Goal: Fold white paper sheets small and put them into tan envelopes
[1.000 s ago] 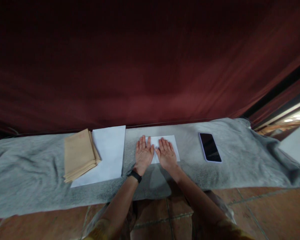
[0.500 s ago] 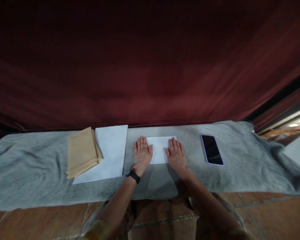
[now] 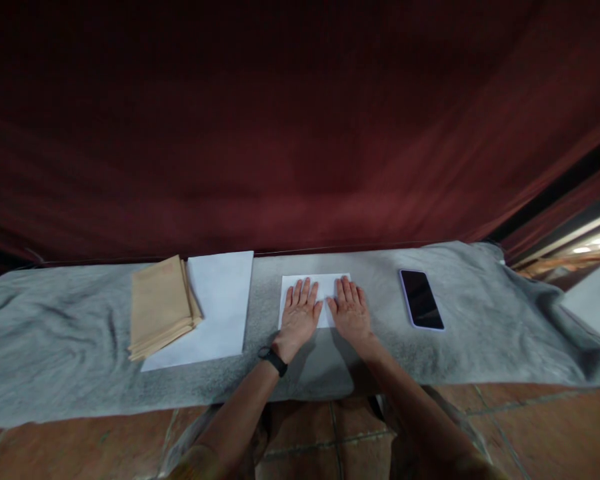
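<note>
Paper (image 3: 326,287), small and white, lies beneath both hands in the head view, its long axis running crosswise between them. Neither hand is nearer: the left hand (image 3: 300,313) rests inside its left edge, the right hand (image 3: 353,315) straddles its right. Both are flat, fingers stretched out, clasping nothing. Rightward sits a phone (image 3: 422,299).
</note>
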`<state>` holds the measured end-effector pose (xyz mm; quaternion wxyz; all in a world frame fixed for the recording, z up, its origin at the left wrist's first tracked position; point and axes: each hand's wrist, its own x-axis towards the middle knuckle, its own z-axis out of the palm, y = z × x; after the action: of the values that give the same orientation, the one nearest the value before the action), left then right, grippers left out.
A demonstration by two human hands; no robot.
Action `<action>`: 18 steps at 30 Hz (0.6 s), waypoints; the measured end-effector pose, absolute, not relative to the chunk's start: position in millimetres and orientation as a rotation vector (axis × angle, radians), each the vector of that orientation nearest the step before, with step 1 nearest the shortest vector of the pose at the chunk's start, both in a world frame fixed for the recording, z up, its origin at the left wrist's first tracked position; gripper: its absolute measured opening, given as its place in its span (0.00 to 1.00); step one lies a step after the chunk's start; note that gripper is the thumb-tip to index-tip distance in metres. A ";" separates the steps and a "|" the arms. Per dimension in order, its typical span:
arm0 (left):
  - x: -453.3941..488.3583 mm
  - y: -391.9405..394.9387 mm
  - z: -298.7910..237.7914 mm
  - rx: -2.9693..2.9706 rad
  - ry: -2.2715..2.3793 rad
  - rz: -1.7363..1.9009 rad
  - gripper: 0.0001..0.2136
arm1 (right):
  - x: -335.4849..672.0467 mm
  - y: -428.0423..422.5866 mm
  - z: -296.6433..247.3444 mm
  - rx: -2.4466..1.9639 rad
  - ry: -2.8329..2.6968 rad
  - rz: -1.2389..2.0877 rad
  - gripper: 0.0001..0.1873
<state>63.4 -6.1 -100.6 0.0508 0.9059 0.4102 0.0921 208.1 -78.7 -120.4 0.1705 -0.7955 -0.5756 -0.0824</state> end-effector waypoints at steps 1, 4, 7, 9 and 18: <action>62.5 -5.7 -100.1 2.765 1.238 0.281 0.26 | 208.2 -78.6 -120.7 -2.256 -1.635 -0.236 0.32; 60.7 -5.9 -98.4 2.777 1.206 0.268 0.26 | 208.7 -77.9 -120.4 -2.267 -1.638 -0.236 0.31; 58.4 -8.1 -96.8 2.792 1.143 0.246 0.27 | 208.8 -77.4 -118.5 -2.295 -1.644 -0.215 0.30; 55.4 -11.2 -95.8 2.808 1.097 0.234 0.26 | 208.6 -77.3 -117.0 -2.312 -1.649 -0.200 0.30; 34.5 -34.4 -87.2 2.874 0.872 0.199 0.28 | 212.7 -76.3 -108.0 -2.299 -1.624 -0.159 0.29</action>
<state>34.5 -34.4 -87.2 0.0658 0.9528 0.2891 0.0658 212.7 -76.3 -108.0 0.1605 -0.8048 -0.5687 -0.0556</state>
